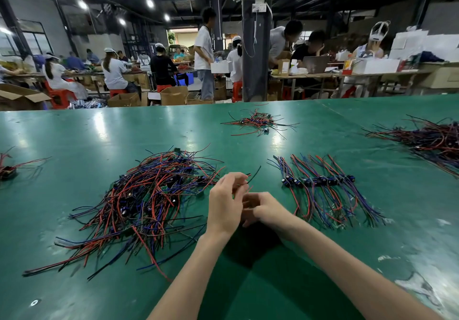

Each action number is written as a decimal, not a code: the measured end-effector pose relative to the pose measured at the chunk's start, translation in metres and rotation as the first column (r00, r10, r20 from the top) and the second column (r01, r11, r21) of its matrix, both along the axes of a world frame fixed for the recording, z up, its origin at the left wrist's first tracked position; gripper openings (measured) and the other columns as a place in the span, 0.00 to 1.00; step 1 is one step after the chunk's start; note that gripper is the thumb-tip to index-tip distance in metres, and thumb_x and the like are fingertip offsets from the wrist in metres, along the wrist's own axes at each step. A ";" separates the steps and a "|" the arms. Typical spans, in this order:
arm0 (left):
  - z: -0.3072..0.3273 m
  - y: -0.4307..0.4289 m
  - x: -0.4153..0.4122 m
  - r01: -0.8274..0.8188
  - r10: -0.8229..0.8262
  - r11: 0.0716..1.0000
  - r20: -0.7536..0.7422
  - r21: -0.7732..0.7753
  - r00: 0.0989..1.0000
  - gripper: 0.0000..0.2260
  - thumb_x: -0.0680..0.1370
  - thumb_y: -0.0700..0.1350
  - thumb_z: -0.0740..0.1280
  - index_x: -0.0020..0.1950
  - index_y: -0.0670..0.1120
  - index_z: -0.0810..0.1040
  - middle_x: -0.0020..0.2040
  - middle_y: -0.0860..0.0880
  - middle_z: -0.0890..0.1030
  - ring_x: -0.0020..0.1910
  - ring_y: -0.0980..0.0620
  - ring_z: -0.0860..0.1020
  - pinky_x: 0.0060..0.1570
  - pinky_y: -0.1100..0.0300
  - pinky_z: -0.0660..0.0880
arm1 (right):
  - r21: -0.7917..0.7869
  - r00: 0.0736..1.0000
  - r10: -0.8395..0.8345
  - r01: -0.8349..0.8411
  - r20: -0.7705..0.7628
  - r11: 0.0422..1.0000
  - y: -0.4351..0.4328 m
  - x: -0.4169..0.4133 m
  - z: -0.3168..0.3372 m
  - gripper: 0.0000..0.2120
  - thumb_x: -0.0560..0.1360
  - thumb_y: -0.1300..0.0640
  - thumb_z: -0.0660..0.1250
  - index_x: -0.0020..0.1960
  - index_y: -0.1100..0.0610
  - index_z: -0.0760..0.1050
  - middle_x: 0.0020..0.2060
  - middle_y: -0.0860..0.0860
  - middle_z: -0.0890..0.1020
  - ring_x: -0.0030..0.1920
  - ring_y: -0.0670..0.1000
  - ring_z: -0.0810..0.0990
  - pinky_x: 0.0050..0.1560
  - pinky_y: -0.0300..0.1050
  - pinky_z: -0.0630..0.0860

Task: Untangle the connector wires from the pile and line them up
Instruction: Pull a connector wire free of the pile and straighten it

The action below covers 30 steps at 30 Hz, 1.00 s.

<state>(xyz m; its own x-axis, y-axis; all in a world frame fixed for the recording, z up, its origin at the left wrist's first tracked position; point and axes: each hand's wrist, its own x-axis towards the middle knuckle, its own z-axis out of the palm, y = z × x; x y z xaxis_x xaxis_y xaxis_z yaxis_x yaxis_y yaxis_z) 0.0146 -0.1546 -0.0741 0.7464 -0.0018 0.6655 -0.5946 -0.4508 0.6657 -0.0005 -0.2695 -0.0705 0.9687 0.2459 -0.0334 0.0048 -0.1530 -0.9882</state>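
A big tangled pile of red, blue and black connector wires (146, 195) lies on the green table (99, 131), left of my hands. To the right, a row of sorted wires (320, 190) lies side by side, their small black connectors in a line. My left hand (224, 204) and my right hand (260, 209) meet between the pile and the row, just above the table. Both curl round one connector wire (253, 176); its thin black and red ends stick out beyond my left fingers. The connector itself is hidden inside my hands.
A small wire heap (259, 122) lies further back in the middle. A large heap (432, 141) sits at the far right and a few wires (10, 168) at the left edge. Beyond the table stands a dark pillar (255, 46), with people working at benches behind.
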 end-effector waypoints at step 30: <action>-0.003 0.005 0.009 0.120 -0.376 0.879 -0.514 -0.462 0.771 0.07 0.71 0.32 0.72 0.44 0.42 0.79 0.31 0.48 0.81 0.30 0.53 0.78 0.35 0.61 0.79 | 0.424 0.928 -0.346 0.371 -0.137 0.826 -0.026 0.014 0.013 0.06 0.74 0.63 0.68 0.42 0.65 0.74 0.34 0.56 0.77 0.31 0.48 0.76 0.33 0.37 0.79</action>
<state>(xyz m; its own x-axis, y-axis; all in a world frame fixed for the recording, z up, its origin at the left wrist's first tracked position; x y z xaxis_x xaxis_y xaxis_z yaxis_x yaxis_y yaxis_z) 0.0234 -0.1496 -0.0775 0.9914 -0.0863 0.0980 -0.0964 0.0230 0.9951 0.0137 -0.2952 -0.0578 0.9913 -0.1174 -0.0586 -0.0193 0.3111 -0.9502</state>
